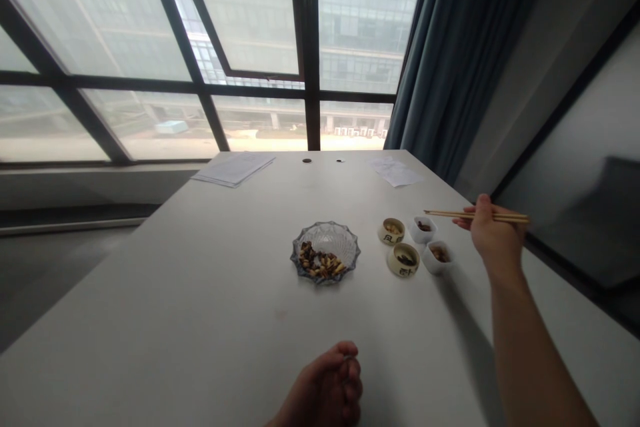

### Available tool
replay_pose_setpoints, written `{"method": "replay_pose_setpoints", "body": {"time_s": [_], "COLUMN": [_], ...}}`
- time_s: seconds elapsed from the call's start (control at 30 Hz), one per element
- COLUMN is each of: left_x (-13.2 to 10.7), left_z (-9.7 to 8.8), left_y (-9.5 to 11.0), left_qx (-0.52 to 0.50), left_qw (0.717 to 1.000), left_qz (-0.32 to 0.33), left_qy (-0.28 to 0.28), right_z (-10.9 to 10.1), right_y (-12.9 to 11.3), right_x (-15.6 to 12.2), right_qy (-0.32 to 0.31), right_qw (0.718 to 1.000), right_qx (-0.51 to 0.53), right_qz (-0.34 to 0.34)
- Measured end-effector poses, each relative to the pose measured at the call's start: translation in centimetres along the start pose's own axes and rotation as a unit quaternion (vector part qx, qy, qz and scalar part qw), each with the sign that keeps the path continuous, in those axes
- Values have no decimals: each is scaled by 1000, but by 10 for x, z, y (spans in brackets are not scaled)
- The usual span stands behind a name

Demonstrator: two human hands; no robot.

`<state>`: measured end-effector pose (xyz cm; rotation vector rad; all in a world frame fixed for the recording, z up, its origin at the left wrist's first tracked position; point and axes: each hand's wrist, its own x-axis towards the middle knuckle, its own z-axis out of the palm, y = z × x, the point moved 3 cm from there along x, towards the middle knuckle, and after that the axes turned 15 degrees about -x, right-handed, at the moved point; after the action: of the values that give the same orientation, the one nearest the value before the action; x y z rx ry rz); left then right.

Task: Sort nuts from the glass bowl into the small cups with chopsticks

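My right hand [493, 237] is raised at the right of the white table [200, 293] and is closed on a pair of wooden chopsticks [450, 215], whose tips point left above the small cups. My left hand [327, 390] rests on the table near the front edge, fingers curled into a loose fist with nothing visible in it. A glass dish [326, 252] with mixed nuts and beans sits mid-table. To its right stand two round cream cups [391, 231] [403, 259] and two small white square cups [423, 228] [437, 257], each with a little food.
Sheets of paper [234, 168] lie at the far left of the table, another sheet [397, 172] at the far right. Two small round items [307, 161] sit near the far edge. Large windows and a dark curtain [450, 60] stand behind.
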<state>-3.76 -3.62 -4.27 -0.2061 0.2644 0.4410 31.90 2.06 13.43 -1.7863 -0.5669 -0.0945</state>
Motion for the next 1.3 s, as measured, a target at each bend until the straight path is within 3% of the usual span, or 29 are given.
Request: {"method": "replay_pose_setpoints", "body": {"time_s": [0.23, 0.4, 0.53, 0.63, 0.7, 0.8, 1.0, 1.3], "left_x": [-1, -1, -1, 0, -1, -1, 0, -2], "left_z": [0, 1, 1, 1, 1, 0, 0, -1], "left_y": [0, -1, -1, -1, -1, -1, -1, -2], "left_qx": [6, 9, 6, 2, 1, -1, 8, 3], "left_qw": [1000, 1000, 1000, 1000, 1000, 1000, 1000, 1000], "left_qz": [-3, -4, -1, 1, 0, -3, 0, 2], "left_qy": [-1, -2, -4, -6, -9, -9, -2, 3], "right_z": [7, 11, 20, 32, 41, 55, 73, 86], "right_y": [9, -7, -32, -45, -47, -43, -32, -20], "right_x": [1, -12, -41, -69, -85, -103, -123, -132], "right_qy": [-25, -58, -185, -319, -393, -450, -485, -483], "right_qw": [999, 995, 973, 936, 907, 879, 856, 858], "right_qx": [23, 75, 118, 109, 82, 52, 8, 5], "right_qz": [-9, -38, -70, -105, -127, -147, -181, -174]}}
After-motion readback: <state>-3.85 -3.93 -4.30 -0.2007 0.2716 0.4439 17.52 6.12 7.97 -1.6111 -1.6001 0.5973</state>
